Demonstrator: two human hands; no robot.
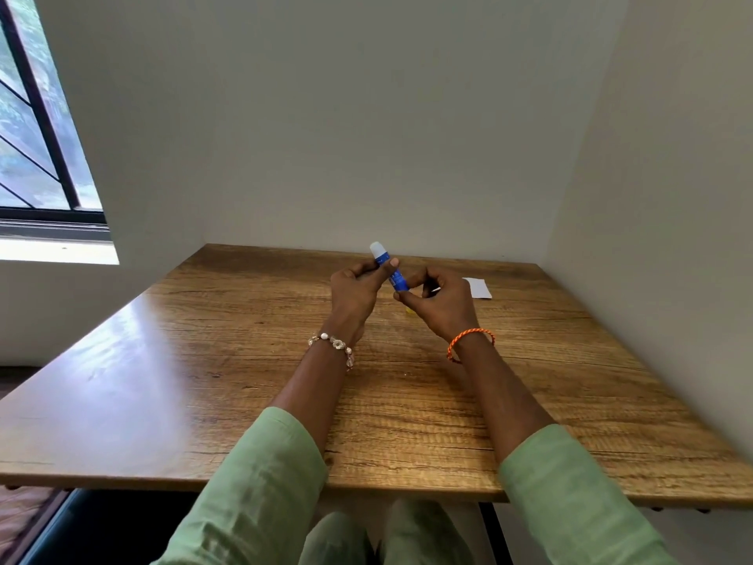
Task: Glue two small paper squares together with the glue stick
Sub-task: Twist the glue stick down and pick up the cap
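Note:
A blue glue stick (pixel 386 266) with a white cap at its upper end is held tilted above the wooden table (pixel 203 381). My left hand (pixel 356 291) pinches its upper part just below the cap. Around the lower end my right hand (pixel 442 303) is closed. A white paper square (pixel 480 288) lies flat on the table just right of my right hand. A small yellow bit (pixel 409 311) shows on the table under my right hand; most of it is hidden.
The table stands in a corner, with walls close behind it and on the right. A window (pixel 36 128) is at the far left. My green sleeves (pixel 260 483) reach over the near table edge.

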